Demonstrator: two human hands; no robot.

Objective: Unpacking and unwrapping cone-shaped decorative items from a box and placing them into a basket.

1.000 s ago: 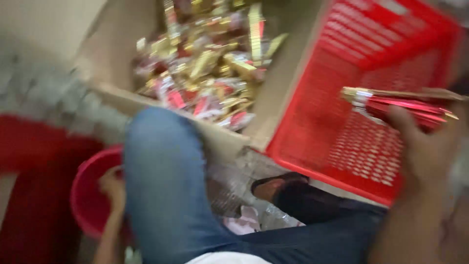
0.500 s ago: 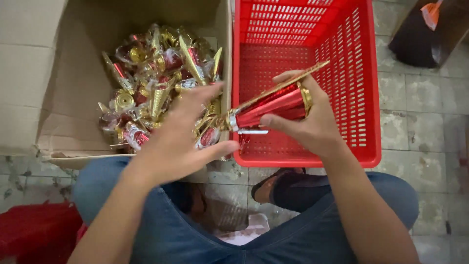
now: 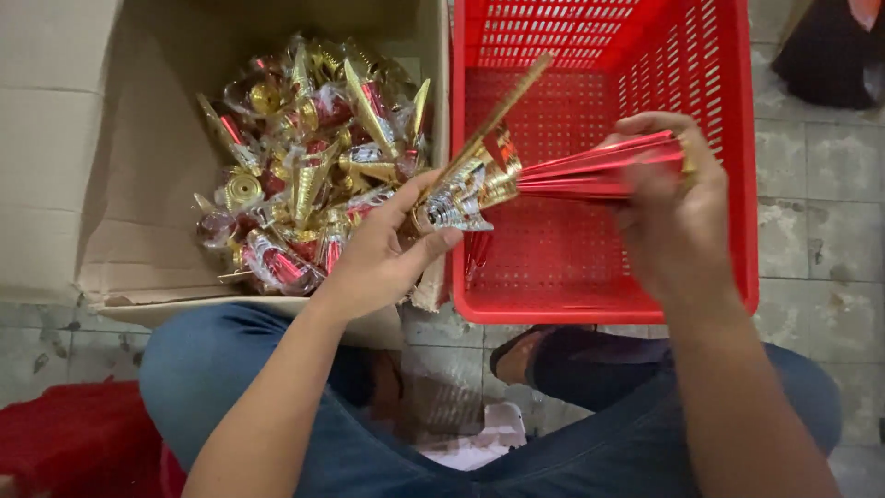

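The left hand (image 3: 383,254) pinches the silver-gold narrow end of a shiny cone (image 3: 466,198), while the right hand (image 3: 678,217) is closed around a stack of red foil cones (image 3: 590,171) whose wide ends its fingers hide. Both are held over the near left part of the red basket (image 3: 737,184), cut off at the far edge. Left of it, a cardboard box (image 3: 120,184) holds a tangle of gold and red wrapped pieces (image 3: 304,157), hard to tell apart.

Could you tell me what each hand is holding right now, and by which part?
Both hands hold one red and gold foil cone: the left hand pinches its narrow silver-gold tip, and the right hand grips its wide red end.
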